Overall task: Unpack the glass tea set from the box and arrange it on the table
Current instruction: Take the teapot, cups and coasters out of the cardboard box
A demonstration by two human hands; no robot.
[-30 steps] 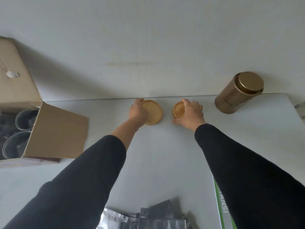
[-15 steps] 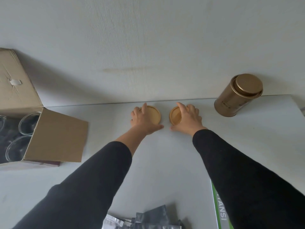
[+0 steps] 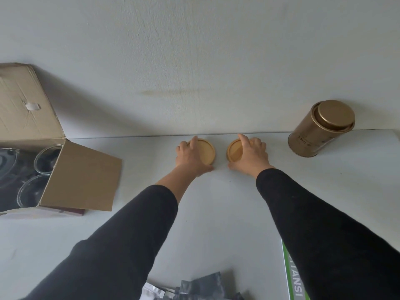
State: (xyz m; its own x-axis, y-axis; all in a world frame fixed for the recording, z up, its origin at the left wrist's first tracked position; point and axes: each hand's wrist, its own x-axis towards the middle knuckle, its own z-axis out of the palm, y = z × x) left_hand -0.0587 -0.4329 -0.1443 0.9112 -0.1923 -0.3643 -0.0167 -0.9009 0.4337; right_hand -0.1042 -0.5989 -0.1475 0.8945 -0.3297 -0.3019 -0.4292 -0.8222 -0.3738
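Note:
Two round wooden coasters lie side by side at the table's far edge. My left hand point(image 3: 191, 158) lies over the left coaster point(image 3: 208, 152), fingers at its far rim and thumb at its near rim. My right hand point(image 3: 251, 155) spans the right coaster point(image 3: 233, 150) the same way, index finger at the far rim and thumb at the near one. At the left, the open cardboard box point(image 3: 82, 178) lies on its side with glass cups point(image 3: 45, 159) showing inside against dark packing.
A gold tea tin point(image 3: 320, 128) stands at the table's far right edge. Silver foil bags point(image 3: 194, 289) lie at the near edge, and a green-and-white box point(image 3: 292, 278) sits partly under my right sleeve. A wall rises right behind the table point(image 3: 216, 202).
My left hand has slid from the left coaster's left edge to lie over its top. The two coasters now sit closer together. My right hand has stayed on its coaster.

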